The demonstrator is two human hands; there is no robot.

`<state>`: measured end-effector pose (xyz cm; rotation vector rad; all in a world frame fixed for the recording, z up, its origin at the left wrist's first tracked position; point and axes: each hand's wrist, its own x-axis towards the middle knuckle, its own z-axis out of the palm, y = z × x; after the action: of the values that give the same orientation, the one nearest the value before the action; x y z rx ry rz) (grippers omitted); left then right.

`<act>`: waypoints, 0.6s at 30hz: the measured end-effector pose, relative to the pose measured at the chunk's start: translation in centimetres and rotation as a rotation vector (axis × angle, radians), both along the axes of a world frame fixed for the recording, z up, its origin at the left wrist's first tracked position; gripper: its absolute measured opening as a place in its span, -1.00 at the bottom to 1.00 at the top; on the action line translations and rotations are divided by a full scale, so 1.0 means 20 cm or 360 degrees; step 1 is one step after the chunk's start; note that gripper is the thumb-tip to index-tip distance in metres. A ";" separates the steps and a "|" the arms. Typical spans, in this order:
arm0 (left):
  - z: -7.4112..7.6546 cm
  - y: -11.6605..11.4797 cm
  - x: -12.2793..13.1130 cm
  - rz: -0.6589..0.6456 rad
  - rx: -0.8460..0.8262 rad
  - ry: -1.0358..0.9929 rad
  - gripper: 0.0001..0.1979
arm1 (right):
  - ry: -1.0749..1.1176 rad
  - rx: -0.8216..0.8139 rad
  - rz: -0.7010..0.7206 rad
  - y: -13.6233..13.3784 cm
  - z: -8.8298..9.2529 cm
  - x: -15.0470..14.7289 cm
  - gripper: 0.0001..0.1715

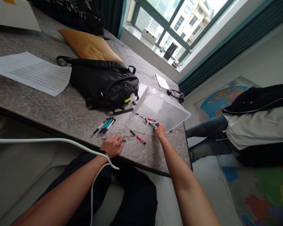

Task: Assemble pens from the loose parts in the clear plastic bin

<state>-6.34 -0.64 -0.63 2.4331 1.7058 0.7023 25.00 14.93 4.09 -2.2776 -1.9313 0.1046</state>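
Observation:
My left hand (112, 146) rests closed at the table's front edge, with a dark pen (124, 140) showing on both sides of its fingers. Just beyond it lie several pens (106, 126), white, teal and black, side by side. My right hand (159, 129) reaches into a clear plastic box (168, 108) lying on its side. Its fingertips pinch a teal pen part (152, 124). Around them in the box are small pen pieces (143, 120) and a red piece (151, 119). Between my hands lie a red pen part (141, 140) and a black grip-like piece (132, 132).
A black backpack (106, 84) sits behind the pens, beside a printed sheet (35, 73) and a yellow padded envelope (89, 45). Glasses (175, 94) lie near the far corner. A white cable (61, 140) crosses before my left arm. Another person (257, 125) is at the right.

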 end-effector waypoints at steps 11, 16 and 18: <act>0.00 0.00 0.00 -0.0022 0.0005 -0.0027 -0.82 | -0.0084 -0.0179 0.0089 0.12 0.02 0.04 -0.73; 0.01 0.00 0.00 -0.0019 -0.0022 -0.0018 -0.81 | -0.0149 -0.0248 0.0165 0.23 0.01 0.02 -0.78; 0.01 0.00 -0.01 -0.0027 -0.0035 -0.0010 -0.80 | -0.0171 -0.0279 0.0209 0.26 0.01 0.01 -0.81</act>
<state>-6.45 -0.57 -0.49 2.4253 1.6794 0.6851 25.25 20.05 4.33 -2.3040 -2.2076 0.1768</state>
